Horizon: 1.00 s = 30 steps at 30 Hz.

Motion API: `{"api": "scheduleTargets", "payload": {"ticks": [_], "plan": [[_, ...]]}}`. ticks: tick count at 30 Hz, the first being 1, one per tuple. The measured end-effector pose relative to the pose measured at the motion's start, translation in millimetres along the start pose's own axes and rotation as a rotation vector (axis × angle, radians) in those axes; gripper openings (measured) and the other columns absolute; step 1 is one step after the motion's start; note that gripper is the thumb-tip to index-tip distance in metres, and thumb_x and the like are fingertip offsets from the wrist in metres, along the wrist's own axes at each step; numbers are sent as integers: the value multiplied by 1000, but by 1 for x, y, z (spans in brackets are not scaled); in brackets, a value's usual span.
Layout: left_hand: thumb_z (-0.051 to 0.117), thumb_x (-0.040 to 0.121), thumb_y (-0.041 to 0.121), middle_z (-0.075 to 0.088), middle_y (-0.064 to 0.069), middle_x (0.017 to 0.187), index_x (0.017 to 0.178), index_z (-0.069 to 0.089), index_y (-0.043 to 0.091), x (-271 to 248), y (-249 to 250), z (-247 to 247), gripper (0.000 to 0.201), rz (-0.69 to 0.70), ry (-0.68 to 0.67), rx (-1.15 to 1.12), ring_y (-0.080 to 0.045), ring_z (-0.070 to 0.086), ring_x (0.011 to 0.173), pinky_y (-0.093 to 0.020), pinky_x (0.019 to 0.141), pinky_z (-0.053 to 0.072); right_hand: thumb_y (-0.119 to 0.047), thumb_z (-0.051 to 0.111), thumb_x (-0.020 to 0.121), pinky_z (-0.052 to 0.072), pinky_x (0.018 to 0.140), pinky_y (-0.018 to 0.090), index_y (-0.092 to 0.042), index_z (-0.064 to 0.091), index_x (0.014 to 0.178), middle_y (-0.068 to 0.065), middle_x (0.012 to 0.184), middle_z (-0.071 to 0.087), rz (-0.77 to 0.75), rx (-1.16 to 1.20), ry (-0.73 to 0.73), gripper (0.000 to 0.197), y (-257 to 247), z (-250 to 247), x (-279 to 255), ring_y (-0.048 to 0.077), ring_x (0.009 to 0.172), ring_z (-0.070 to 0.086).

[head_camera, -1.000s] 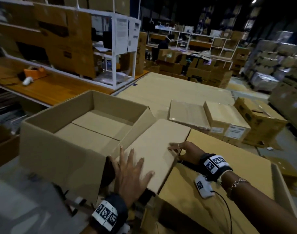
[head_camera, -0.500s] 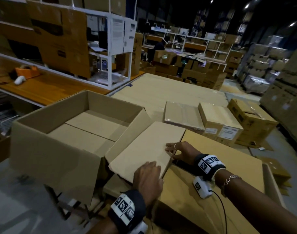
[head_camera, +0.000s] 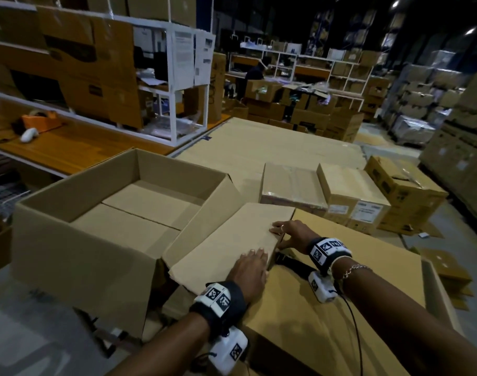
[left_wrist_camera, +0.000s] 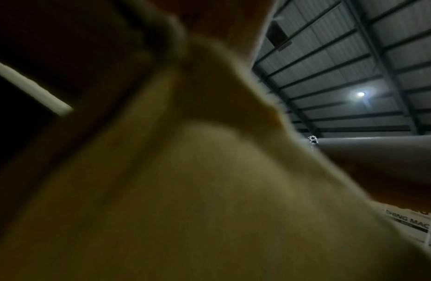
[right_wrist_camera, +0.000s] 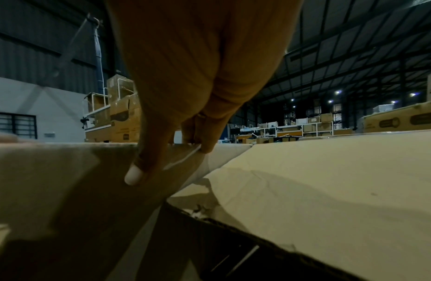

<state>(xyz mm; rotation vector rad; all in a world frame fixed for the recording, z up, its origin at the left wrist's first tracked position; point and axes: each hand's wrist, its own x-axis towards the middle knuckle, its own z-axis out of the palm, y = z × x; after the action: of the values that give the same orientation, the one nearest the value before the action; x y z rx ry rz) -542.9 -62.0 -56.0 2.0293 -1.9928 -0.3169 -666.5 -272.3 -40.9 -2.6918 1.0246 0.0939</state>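
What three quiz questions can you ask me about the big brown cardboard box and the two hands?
1. True or false: the large brown open cardboard box is full of bottles.
2. Which thing do the left hand and right hand both touch? A: the box's outward-folded cardboard flap; B: a broom; C: a ladder.
3. Fill in: the orange tape dispenser sits on a ___ workbench.
Key: 1 false; 2 A; 3 wooden.
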Motion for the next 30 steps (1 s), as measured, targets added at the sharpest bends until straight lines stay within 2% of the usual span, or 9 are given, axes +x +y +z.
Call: {"api": "scheduleTargets", "payload": {"ticks": [4,9,15,18,21,24,26,28,30], "plan": [[47,104,20,45,-13,151,144,44,7,5,3,-14,42,18,-47,2,-32,43,136,-39,109,34,-21,81,82,40,112,31,-12,63,133,-1,156,43,10,39,-1,55,2,4,-5,20,139,47],[67,87,36,68,-12,110,99,68,17,23,-6,-36,22,13,-112,-32,-36,63,106,-34,79,45,-20,72,89,36,116,39,-24,51,146,1,157,40,40,42,15,61,-3,-6,-30,23,143,40],[70,91,34,64,-7,132,133,64,18,57,17,-58,45,235,-153,-73,-26,57,123,-32,99,46,-25,70,93,52,102,38,-27,59,137,-5,137,58,199,238,21,46,4,-26,-96,14,122,60],[65,95,31,60,-6,140,137,62,20,81,38,-51,44,377,-305,-22,-25,54,129,-34,105,44,-25,64,96,52,99,34,-24,69,127,-7,122,69,335,235,-50,32,14,-23,-137,11,110,65],[60,98,27,67,-8,131,135,65,16,93,49,-39,38,423,-460,43,-27,61,117,-35,99,48,-24,59,97,48,83,31,-15,75,109,-1,100,71,449,232,-130,22,18,-8,-160,17,90,62],[57,99,29,73,-9,116,126,70,13,101,49,-20,34,425,-569,43,-25,64,99,-35,90,52,-19,60,93,39,75,38,-10,59,86,4,79,53,547,266,-199,12,16,14,-172,17,69,43],[54,102,32,71,-10,120,128,68,10,108,53,-18,37,434,-625,71,-27,64,103,-33,86,50,-22,59,97,44,85,34,-12,65,103,0,90,59,635,248,-194,13,20,21,-181,12,76,51],[55,102,36,69,-13,119,129,66,8,117,55,-19,41,447,-639,99,-32,64,106,-34,84,49,-24,55,100,44,96,33,-7,62,129,10,118,65,666,253,-164,34,16,15,-190,20,101,59],[58,100,40,69,-14,118,130,63,7,126,56,-20,45,482,-633,138,-34,64,105,-39,88,52,-22,53,102,40,105,35,-4,51,141,16,139,56,663,209,-108,44,12,11,-195,31,126,54]]}}
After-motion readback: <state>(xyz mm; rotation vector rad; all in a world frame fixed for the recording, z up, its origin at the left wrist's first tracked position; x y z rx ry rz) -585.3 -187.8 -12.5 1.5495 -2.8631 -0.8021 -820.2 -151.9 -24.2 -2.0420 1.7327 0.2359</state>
